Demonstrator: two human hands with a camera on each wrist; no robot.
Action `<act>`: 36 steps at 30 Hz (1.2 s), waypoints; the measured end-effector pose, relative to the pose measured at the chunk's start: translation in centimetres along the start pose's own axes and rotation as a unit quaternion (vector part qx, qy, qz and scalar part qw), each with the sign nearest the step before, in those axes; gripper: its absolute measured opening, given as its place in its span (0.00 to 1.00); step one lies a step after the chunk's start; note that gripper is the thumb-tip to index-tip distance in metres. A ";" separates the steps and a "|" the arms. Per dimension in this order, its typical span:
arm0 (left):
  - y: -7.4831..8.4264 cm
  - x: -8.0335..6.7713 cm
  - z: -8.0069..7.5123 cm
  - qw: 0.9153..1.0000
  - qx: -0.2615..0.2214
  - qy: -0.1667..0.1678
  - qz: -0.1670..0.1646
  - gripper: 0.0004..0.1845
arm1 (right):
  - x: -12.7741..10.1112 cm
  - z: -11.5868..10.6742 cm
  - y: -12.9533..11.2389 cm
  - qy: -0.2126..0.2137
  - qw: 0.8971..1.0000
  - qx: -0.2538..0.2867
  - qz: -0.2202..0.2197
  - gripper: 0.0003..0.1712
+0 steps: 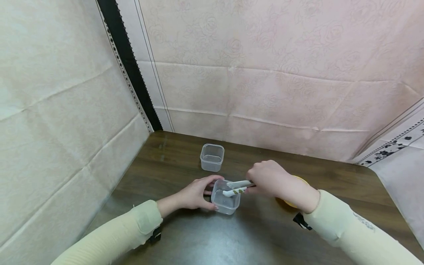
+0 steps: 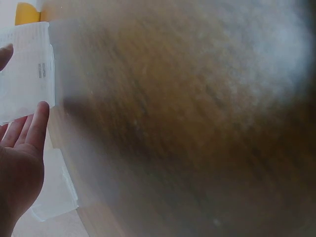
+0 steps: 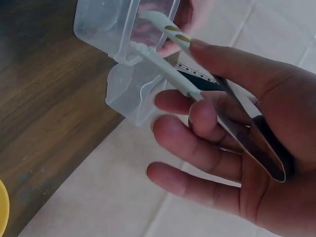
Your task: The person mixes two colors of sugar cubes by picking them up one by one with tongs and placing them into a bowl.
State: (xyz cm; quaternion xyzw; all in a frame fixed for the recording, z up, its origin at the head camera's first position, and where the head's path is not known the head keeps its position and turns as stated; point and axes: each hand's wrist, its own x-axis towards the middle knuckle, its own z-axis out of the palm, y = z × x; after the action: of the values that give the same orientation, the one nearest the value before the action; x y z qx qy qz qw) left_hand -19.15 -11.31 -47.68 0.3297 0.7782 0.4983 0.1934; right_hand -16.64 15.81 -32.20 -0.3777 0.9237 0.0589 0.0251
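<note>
My left hand (image 1: 196, 193) holds a clear square plastic container (image 1: 226, 209) from its left side, thumb at the near side and fingers at the far side. In the left wrist view, fingers (image 2: 37, 129) lie along the wall of this container (image 2: 23, 79). My right hand (image 1: 267, 178) grips metal tongs (image 1: 239, 184) with white tips, one printed with green leaves. Seen from the right wrist, the tongs (image 3: 165, 71) are spread between thumb and fingers, tips inside the container's opening. Nothing shows between the tips.
A second clear plastic container (image 1: 212, 167) stands behind the held one on the dark wooden table (image 1: 179, 162). Partly hidden under my right forearm is a round yellow dish (image 1: 302, 179). Pale patterned cloth (image 1: 265, 92) hangs along the table's back and sides.
</note>
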 end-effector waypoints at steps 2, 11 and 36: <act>0.0 0.0 0.0 1.000 0.000 0.000 -0.003 0.50 | 0.3 0.2 -0.3 -0.007 1.000 -0.024 0.004 0.22; 0.0 -0.2 0.1 1.000 0.003 0.004 -0.003 0.49 | 1.6 0.3 -2.2 -0.025 0.994 -0.108 0.008 0.22; 0.0 -0.2 -0.1 1.000 0.002 0.001 0.001 0.49 | 2.9 0.8 -4.7 -0.028 0.984 -0.177 0.011 0.13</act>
State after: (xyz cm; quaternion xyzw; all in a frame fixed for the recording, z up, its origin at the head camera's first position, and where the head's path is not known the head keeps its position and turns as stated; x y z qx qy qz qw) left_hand -19.06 -11.54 -47.63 0.3303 0.7789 0.4976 0.1915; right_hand -15.48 10.57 -33.65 -0.3645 0.9015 0.2327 -0.0172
